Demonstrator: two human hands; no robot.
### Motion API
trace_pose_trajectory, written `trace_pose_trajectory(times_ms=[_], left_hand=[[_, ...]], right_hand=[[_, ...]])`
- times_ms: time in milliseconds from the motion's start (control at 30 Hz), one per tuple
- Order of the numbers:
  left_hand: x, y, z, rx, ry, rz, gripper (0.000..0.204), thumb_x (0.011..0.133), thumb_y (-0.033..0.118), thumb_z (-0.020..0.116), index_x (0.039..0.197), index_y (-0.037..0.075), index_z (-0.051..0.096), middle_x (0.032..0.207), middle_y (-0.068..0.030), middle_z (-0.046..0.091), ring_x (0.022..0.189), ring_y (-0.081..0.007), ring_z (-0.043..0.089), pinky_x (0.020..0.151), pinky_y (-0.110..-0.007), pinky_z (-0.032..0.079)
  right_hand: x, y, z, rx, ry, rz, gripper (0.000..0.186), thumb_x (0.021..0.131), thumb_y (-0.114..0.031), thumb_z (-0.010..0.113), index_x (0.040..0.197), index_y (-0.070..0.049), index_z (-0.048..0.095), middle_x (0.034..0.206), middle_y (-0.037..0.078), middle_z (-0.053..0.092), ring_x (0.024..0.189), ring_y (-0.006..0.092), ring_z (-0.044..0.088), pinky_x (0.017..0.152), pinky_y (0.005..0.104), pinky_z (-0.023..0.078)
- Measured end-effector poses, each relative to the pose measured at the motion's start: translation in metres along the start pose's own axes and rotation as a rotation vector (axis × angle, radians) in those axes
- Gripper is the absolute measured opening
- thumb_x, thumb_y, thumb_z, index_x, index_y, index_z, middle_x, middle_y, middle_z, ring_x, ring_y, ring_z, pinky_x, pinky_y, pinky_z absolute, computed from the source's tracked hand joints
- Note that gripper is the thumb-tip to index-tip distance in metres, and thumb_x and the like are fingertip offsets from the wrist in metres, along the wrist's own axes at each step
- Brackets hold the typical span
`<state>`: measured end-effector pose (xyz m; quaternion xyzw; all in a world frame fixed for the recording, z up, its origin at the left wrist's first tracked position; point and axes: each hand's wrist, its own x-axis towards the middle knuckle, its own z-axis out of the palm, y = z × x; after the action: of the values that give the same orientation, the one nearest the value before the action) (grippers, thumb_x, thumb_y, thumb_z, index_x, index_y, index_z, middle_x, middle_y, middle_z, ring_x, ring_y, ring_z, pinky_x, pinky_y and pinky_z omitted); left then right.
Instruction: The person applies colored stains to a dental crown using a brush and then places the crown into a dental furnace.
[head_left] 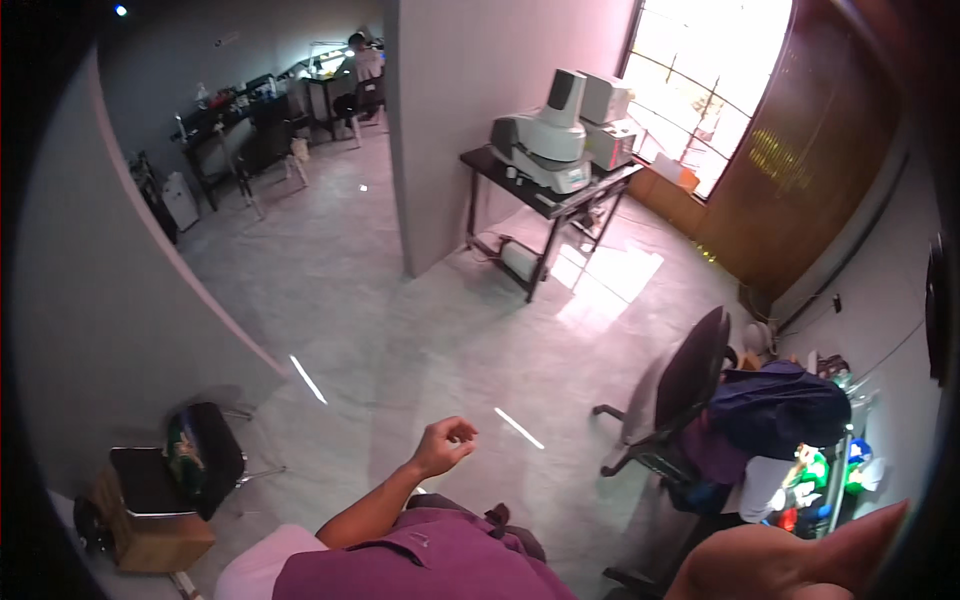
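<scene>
My left hand (445, 447) is out in front of my body, over the grey floor (400, 330). Its fingers curl loosely, with a gap between them and the thumb, and nothing shows in the grasp. Bare skin of my right arm (740, 562) fills the lower right corner, very close. The fingers on that side cannot be made out. Nearest to that arm is a lit patch of small coloured items (800, 490), too bright to name. A black swivel chair (690, 385) stands beyond it, with dark blue and purple clothing (785, 400) next to its back.
A dark table (550, 205) by the bright window (705, 80) carries a grey-white machine (545, 140). At the left are a black chair (215, 450) and a cardboard-brown box (165, 540). Past the wall end (430, 150), a person (365, 65) sits at a lit desk.
</scene>
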<state>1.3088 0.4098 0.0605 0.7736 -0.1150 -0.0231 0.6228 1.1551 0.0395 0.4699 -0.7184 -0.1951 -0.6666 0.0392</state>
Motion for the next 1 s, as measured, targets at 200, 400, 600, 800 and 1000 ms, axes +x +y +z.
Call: trace_pose_trajectory(times_ms=[200,400,600,800,1000], left_hand=[[0.047,0.017,0.089,-0.008,-0.025,-0.053,0.019,0.092,0.016,0.067,0.106,0.004,0.072,0.092,-0.0060,0.072,0.085,-0.0134,0.068,0.078,-0.031,0.054],[0.066,0.029,0.061,-0.065,0.047,-0.179,0.022,0.096,0.022,0.063,0.097,0.003,0.073,0.079,-0.0054,0.073,0.072,-0.0122,0.065,0.068,-0.031,0.052],[0.111,-0.005,0.047,-0.259,0.198,-0.145,0.015,0.087,0.018,0.076,0.089,0.002,0.076,0.077,-0.0062,0.074,0.066,-0.0088,0.065,0.064,-0.027,0.053],[0.114,-0.035,0.011,-0.108,0.350,-0.273,0.028,0.098,0.020,0.058,0.081,0.001,0.071,0.064,-0.0031,0.063,0.055,-0.0079,0.055,0.051,-0.027,0.042],[0.142,-0.013,0.073,-0.182,0.044,-0.230,0.027,0.083,0.003,0.042,0.076,-0.002,0.068,0.073,-0.0077,0.067,0.072,-0.0130,0.061,0.068,-0.028,0.047]], right_hand=[[-0.038,0.087,0.085,0.051,0.060,0.200,0.023,0.085,-0.005,0.064,0.106,0.000,0.069,0.098,0.012,0.068,0.084,0.0186,0.065,0.079,0.0314,0.053],[-0.081,0.098,0.173,0.183,0.024,0.383,0.024,0.084,-0.004,0.064,0.107,0.000,0.070,0.098,0.012,0.069,0.084,0.0196,0.066,0.079,0.0322,0.054],[-0.152,0.086,0.179,0.274,-0.268,0.816,0.025,0.083,-0.004,0.064,0.107,0.001,0.070,0.098,0.013,0.070,0.084,0.0205,0.067,0.080,0.0329,0.055],[-0.266,-0.007,0.213,0.886,-1.107,1.305,0.021,0.088,-0.007,0.070,0.109,-0.001,0.072,0.095,0.008,0.072,0.083,0.0133,0.067,0.072,0.0279,0.054],[-0.293,-0.004,0.151,0.906,-1.143,1.462,0.018,0.089,-0.009,0.070,0.105,-0.001,0.073,0.095,0.011,0.074,0.082,0.0176,0.070,0.069,0.0296,0.054]])
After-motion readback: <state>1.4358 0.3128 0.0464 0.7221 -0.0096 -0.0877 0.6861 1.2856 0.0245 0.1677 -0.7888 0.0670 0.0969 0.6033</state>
